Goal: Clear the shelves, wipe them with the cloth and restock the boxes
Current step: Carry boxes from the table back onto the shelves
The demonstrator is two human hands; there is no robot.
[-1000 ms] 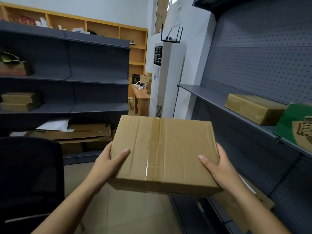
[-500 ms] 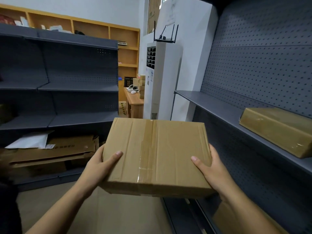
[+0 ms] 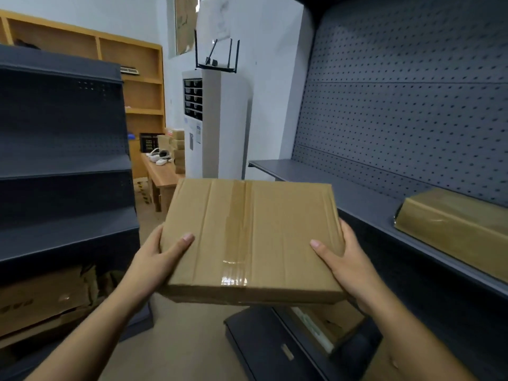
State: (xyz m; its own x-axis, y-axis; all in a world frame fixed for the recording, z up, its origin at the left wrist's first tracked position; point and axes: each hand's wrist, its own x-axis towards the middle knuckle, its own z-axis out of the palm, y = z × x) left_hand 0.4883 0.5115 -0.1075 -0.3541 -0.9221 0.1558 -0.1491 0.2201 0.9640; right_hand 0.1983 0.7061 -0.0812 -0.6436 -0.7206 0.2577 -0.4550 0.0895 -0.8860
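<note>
My left hand [image 3: 154, 259] and right hand [image 3: 349, 262] gripping opposite sides of a taped cardboard box [image 3: 253, 237], thumbs over its top, box held in the air, shelf [image 3: 365, 204] to my right, wrapped box [image 3: 453, 218] lying on it

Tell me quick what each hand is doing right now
Left hand: holding the cardboard box by its left edge, thumb on top.
Right hand: holding the same box's right edge.
</note>
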